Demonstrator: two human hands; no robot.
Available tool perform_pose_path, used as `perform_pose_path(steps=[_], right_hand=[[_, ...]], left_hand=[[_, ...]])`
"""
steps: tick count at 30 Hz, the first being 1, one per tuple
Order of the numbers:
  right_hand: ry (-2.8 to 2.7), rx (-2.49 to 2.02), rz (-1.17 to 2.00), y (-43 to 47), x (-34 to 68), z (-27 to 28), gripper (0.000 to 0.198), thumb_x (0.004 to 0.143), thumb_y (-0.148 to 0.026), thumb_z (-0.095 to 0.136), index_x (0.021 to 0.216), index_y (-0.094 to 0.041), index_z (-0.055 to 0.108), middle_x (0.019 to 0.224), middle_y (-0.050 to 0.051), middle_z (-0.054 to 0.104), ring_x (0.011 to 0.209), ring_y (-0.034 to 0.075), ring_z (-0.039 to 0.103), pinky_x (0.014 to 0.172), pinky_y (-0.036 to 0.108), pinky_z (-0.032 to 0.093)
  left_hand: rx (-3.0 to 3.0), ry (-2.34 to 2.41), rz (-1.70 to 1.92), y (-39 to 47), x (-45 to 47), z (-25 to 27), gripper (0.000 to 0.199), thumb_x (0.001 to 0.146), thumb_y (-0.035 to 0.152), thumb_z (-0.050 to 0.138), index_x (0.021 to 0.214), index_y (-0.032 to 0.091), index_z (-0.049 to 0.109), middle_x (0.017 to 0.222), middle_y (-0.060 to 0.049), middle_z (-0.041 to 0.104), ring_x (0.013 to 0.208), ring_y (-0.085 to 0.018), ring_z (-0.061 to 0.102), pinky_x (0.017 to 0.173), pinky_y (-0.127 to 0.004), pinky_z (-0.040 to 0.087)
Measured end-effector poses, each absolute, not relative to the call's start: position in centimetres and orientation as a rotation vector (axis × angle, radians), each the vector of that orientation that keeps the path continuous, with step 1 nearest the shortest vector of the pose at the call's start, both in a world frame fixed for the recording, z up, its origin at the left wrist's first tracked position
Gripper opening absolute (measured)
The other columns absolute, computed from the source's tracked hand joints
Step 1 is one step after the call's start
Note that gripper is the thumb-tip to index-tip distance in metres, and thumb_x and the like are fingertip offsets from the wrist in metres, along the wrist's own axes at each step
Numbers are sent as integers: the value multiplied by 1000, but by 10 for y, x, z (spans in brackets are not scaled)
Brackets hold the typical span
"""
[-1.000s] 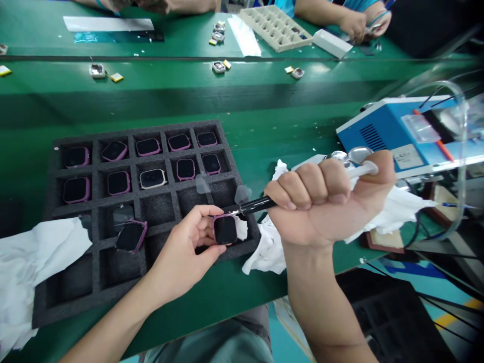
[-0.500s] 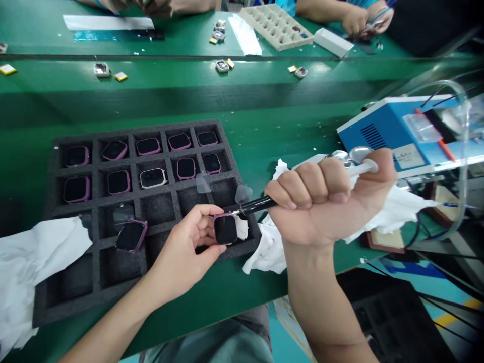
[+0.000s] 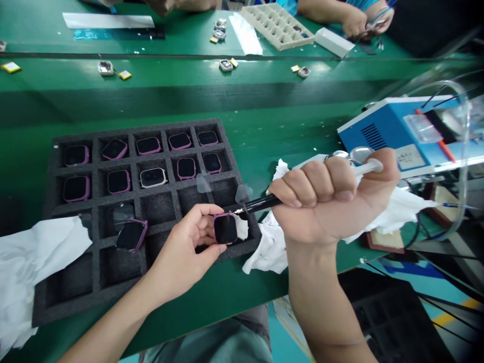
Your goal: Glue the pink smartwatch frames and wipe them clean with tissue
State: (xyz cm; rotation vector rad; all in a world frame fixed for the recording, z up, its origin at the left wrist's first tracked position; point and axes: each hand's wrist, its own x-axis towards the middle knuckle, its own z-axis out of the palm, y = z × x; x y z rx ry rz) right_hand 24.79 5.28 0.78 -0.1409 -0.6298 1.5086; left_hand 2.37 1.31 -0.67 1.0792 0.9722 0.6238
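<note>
My left hand point(image 3: 183, 252) grips a smartwatch body point(image 3: 225, 229) with a purple frame and dark screen between thumb and fingers, tilted toward me. Wrapped around a black syringe point(image 3: 259, 203) is my right hand point(image 3: 321, 201), its thumb on the white plunger end point(image 3: 372, 166). The syringe's thin tip is at the watch's upper right edge; whether it touches I cannot tell. Below the left hand lies a dark foam tray point(image 3: 53, 189) holding several similar watches. One purple watch point(image 3: 131, 235) rests askew across a divider. A scrap of white cloth point(image 3: 242, 229) shows behind the held watch.
Crumpled white cloths point(image 3: 45, 247) cover the tray's left corner, and more cloths point(image 3: 270, 247) lie right of it. A blue machine point(image 3: 370, 132) with a clear hose stands at right. Small watch parts point(image 3: 106, 68) sit along the green strip ahead. Co-workers' hands point(image 3: 355, 22) work across the bench.
My right hand and the syringe have shifted slightly right, the tip staying near the watch's upper edge. The small parts on the green strip have moved a little right. My left hand stays put.
</note>
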Motion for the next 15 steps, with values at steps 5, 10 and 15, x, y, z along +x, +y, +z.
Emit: perform_pose_path(steps=[5,10,15], right_hand=[[-631,-113,1518,54,247,6,70,83,-63,65,45,-23,22,42,-6,21,42,11,19,43,31,23],[-625,-10,1524,55,245,8,70,85,-64,61,46,-23,21,43,-5,24,41,11,20,44,31,23],[-650,-15,1518,56,245,9,70,85,-62,63,46,-23,20,42,-6,23,41,11,19,43,31,23]], left_hand=[[1074,971,633,13,23,-7,41,82,7,70,116,23,54,102,-2,71,98,-17,69,85,-31,54],[1085,976,626,13,24,-7,40,82,7,70,116,23,54,102,-2,71,97,-17,69,85,-31,54],[1089,980,620,13,24,-7,41,82,7,70,116,23,53,102,-2,71,97,-17,68,85,-31,54]])
